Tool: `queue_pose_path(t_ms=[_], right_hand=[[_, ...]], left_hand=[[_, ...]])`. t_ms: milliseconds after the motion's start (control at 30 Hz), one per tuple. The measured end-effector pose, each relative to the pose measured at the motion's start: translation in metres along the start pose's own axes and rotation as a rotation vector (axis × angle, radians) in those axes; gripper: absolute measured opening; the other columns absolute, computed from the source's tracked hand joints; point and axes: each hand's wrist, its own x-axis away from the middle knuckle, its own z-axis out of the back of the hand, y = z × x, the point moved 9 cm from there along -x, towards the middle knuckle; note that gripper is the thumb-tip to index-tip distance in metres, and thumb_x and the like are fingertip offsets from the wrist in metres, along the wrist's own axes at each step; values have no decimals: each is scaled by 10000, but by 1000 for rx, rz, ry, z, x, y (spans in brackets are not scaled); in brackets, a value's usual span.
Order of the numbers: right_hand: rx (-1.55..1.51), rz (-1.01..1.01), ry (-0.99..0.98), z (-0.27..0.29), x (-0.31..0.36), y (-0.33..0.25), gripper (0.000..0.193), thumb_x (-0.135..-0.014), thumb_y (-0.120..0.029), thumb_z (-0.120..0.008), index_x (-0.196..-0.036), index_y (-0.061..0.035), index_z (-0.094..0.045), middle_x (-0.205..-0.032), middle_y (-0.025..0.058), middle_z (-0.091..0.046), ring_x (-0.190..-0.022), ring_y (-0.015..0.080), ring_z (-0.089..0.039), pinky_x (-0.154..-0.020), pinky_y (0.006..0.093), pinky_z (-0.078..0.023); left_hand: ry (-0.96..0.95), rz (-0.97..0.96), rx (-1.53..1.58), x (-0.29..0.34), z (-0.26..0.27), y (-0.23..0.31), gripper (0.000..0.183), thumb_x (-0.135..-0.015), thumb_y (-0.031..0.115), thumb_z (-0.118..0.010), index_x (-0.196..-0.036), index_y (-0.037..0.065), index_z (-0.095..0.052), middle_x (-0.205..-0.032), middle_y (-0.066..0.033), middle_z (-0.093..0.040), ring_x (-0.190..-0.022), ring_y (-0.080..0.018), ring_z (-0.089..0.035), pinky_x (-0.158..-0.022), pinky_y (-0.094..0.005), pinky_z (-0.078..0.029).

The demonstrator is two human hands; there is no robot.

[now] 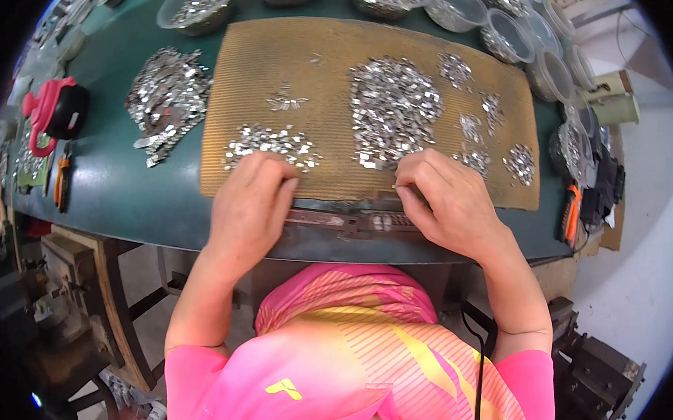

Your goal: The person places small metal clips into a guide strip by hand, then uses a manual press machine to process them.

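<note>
My left hand rests at the near left edge of a ribbed brown mat, its fingers curled down beside a scatter of small shiny metal pieces. What its fingertips hold, if anything, is hidden. My right hand is bent in a pinch at the mat's near edge, just below a large heap of metal pieces; whatever lies between thumb and forefinger is too small to name. Between the hands, along the table's front, lies a narrow dark metal bar with small pieces set in its right part.
Smaller piles of metal pieces dot the mat's right side. Another heap lies on the green table at left, near a pink-and-black device and orange-handled pliers. Clear plastic tubs line the back; an orange-handled tool lies right.
</note>
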Motion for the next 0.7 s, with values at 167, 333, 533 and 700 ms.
queue_pose_path(t_ms=[167,333,533,700], right_hand=[[-45,-109,-164,5,39,10,198,-815,-11,-721,-944,-57,-577,-999,76,-660,-907,290,-671,-751,392,-537],[-12,-70,-106,3,53,0,206,-791,0,-731,-920,-41,-576,-1003,86,-653,-975,292,-682,-800,385,-549],[67,-47,-43,4,57,-5,216,-775,10,-729,-939,-12,-589,-1018,109,-653,-1021,309,-687,-873,404,-569],[-32,-115,-84,5,63,4,202,-827,-38,-708,-998,-23,-602,-1051,112,-640,-972,318,-666,-872,406,-545]], left_hand=[[62,7,80,0,0,6,126,-895,-27,-690,-985,9,-609,-958,-133,-634,-858,-315,-624,-742,-390,-498],[31,-103,184,-8,-17,34,169,-854,-16,-733,-970,30,-621,-931,-124,-644,-859,-323,-626,-745,-414,-500],[-56,-242,237,-13,-52,75,192,-816,23,-766,-956,40,-636,-970,-105,-634,-892,-317,-618,-771,-418,-510],[-93,-318,206,-14,-77,98,218,-795,27,-779,-967,52,-649,-1001,-94,-638,-937,-307,-619,-804,-415,-506]])
